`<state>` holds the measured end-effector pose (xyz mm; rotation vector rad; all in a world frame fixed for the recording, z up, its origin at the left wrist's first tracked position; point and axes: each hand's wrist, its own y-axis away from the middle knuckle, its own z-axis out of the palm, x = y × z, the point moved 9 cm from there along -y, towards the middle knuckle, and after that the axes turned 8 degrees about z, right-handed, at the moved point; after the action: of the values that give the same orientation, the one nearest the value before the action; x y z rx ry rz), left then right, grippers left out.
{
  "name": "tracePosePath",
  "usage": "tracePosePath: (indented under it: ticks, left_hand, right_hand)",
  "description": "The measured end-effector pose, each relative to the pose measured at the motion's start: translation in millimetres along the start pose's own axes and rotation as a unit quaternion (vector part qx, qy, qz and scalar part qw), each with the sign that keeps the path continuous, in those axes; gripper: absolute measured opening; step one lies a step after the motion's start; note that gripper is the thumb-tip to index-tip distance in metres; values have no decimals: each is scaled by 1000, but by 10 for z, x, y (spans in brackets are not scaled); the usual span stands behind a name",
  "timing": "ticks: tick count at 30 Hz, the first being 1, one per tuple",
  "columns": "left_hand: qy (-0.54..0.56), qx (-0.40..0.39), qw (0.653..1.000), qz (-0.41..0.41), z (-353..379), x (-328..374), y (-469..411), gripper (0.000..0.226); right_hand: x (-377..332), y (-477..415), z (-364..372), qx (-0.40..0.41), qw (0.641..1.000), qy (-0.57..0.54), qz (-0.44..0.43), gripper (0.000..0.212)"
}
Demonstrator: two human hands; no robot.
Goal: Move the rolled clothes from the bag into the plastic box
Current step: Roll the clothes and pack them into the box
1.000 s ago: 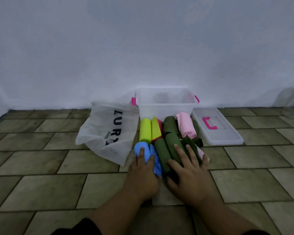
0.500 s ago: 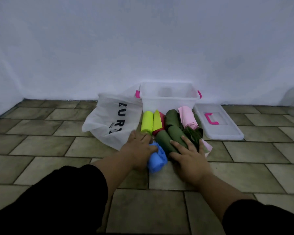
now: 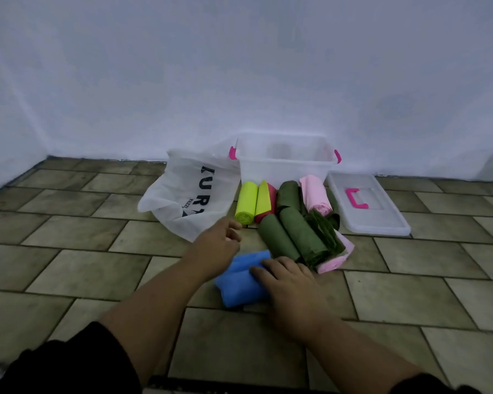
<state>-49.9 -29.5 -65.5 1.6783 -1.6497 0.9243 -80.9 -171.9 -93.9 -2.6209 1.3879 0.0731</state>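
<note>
Rolled clothes lie on the tiled floor in front of the clear plastic box (image 3: 285,170): a lime roll (image 3: 246,204), a yellow and red roll (image 3: 265,201), dark green rolls (image 3: 296,237) and a pink roll (image 3: 315,194). Nearer to me lies a blue roll (image 3: 239,282). My right hand (image 3: 289,282) lies over its right end, thumb on the cloth and fingers curled down round it. My left hand (image 3: 219,245) hovers just beyond the blue roll, fingers loosely curled and holding nothing, close to the edge of the white bag (image 3: 188,194).
The bag lies flat and slack to the left of the box. The box lid (image 3: 382,220) with a pink handle lies on the floor to the right. A white wall stands right behind the box.
The blue roll has been pulled out of the pile toward me. My left hand let go of it and moved up toward the bag. My right hand left the green rolls and took the blue roll.
</note>
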Motion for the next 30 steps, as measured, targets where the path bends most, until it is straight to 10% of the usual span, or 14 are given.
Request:
tracePosePath:
  ticks: [13, 19, 30]
  left_hand:
    - [-19, -173, 980, -94, 346, -164, -150, 71]
    - [56, -128, 988, -62, 302, -264, -161, 56]
    - [-386, -185, 904, 0, 373, -307, -458, 35]
  right_hand:
    - [-147, -402, 84, -35, 999, -4, 14, 67]
    - [-209, -404, 191, -43, 994, -52, 83, 76]
    - [-171, -200, 195, 19, 994, -79, 77, 70]
